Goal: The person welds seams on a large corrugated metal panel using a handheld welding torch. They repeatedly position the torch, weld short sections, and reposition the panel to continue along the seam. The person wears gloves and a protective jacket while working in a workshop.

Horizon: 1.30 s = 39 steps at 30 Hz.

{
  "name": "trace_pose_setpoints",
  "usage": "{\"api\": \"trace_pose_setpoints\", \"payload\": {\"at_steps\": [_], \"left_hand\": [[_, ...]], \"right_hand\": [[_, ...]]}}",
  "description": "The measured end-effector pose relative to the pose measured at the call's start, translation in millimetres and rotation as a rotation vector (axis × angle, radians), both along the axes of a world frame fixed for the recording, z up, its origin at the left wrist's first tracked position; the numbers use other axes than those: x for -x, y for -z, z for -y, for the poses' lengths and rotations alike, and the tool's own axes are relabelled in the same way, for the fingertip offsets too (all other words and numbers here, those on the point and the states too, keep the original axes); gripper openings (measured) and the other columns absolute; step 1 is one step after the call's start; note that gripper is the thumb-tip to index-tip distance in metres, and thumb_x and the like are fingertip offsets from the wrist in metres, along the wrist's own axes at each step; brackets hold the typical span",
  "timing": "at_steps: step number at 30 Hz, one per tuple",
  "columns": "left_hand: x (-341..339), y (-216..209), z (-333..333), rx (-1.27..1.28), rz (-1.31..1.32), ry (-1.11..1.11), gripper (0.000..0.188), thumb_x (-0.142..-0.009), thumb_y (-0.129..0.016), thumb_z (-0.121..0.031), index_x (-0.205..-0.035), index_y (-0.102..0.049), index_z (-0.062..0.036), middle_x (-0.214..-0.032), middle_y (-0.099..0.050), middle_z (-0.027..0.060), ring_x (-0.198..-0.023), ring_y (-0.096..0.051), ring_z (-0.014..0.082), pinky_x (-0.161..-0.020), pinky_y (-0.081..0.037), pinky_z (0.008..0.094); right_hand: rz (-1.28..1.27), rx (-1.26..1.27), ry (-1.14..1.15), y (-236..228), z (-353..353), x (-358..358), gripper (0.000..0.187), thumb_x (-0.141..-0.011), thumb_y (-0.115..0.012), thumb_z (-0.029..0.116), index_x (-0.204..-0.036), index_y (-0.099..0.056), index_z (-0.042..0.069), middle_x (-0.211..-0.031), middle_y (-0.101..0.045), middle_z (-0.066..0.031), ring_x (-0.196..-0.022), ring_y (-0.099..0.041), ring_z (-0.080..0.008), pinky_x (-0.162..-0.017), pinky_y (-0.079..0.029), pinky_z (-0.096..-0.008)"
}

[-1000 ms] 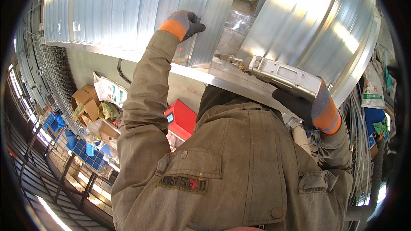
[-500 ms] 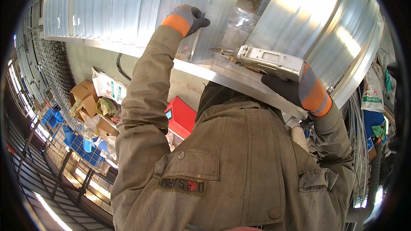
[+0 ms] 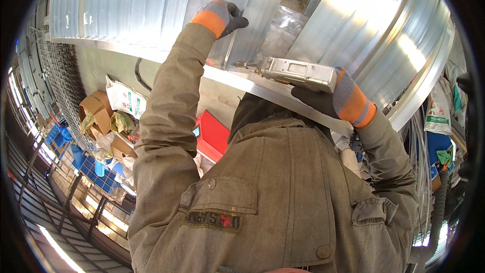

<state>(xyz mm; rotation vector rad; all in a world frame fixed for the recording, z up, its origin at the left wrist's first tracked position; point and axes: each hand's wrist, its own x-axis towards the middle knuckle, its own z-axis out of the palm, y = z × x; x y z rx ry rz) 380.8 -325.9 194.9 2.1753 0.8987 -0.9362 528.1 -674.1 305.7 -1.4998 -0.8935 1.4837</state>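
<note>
Gloved in grey and orange with dark fingertips, my left hand is pinched closed above the ribbed silvery metal profiles. A thin pale strip runs down from just below the fingers; whether they hold it, I cannot tell. My right hand, in a matching glove, grips a laser welding gun with a boxy silver body. Its narrow tip points left, close to the profiles' near edge and below my left hand. A small reddish glow shows on the edge left of the tip.
A bright metal rail crosses in front of my chest. Below it stands a red box. To the left are an open cardboard box, a white printed sack and wire mesh. Cables hang at right.
My right hand has moved left with the welding gun, bringing its tip toward the spot below my left hand. The red glow has shifted left and down. My left hand stays nearly still.
</note>
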Motion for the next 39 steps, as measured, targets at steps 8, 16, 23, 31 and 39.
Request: {"api": "trace_pose_setpoints", "payload": {"at_steps": [8,16,23,31,39], "left_hand": [[-4,-4,2,-0.001,-0.053,0.036,0.051,-0.094,-0.085,-0.059,-0.119,-0.081,-0.0152,-0.092,-0.081,0.006,-0.088,-0.077,0.0265,-0.087,-0.063,0.0457],[-14,-11,18,-0.017,-0.038,0.059,0.053,-0.094,-0.084,-0.061,-0.123,-0.082,-0.0165,-0.101,-0.083,0.0066,-0.097,-0.078,0.0291,-0.093,-0.062,0.0474],[-15,-18,20,-0.003,-0.048,0.032,0.052,-0.095,-0.084,-0.059,-0.124,-0.082,-0.0157,-0.105,-0.084,0.0075,-0.101,-0.079,0.0289,-0.095,-0.063,0.0476],[-15,-10,24,-0.021,-0.025,0.042,0.053,-0.095,-0.083,-0.06,-0.126,-0.082,-0.0165,-0.107,-0.085,0.0078,-0.103,-0.079,0.0293,-0.097,-0.063,0.0476],[-19,-19,28,-0.01,-0.056,0.024,0.054,-0.095,-0.081,-0.061,-0.127,-0.082,-0.0168,-0.107,-0.084,0.0081,-0.102,-0.079,0.0291,-0.095,-0.063,0.0488]], "right_hand": [[0.03,-0.068,-0.046,19,-12,3,0.039,-0.104,-0.088,0.018,-0.138,-0.08,0.003,-0.124,-0.086,-0.0124,-0.108,-0.081,-0.0195,-0.096,-0.063,-0.0341],[0.044,-0.014,-0.127,29,-4,-1,0.039,-0.104,-0.087,0.021,-0.138,-0.079,0.003,-0.124,-0.086,-0.0133,-0.108,-0.081,-0.0211,-0.096,-0.063,-0.035],[0.022,0.048,-0.178,27,-10,-2,0.039,-0.104,-0.087,0.02,-0.138,-0.079,0.002,-0.124,-0.086,-0.0126,-0.108,-0.08,-0.0193,-0.097,-0.063,-0.035],[0.013,0.082,-0.191,28,-6,-3,0.039,-0.104,-0.087,0.02,-0.137,-0.079,0.002,-0.124,-0.085,-0.0135,-0.108,-0.08,-0.0198,-0.096,-0.064,-0.0351],[0.027,-0.029,-0.209,46,9,-5,0.04,-0.11,-0.079,0.028,-0.144,-0.075,0.007,-0.126,-0.084,-0.0125,-0.107,-0.079,-0.0213,-0.095,-0.064,-0.0358]]}}
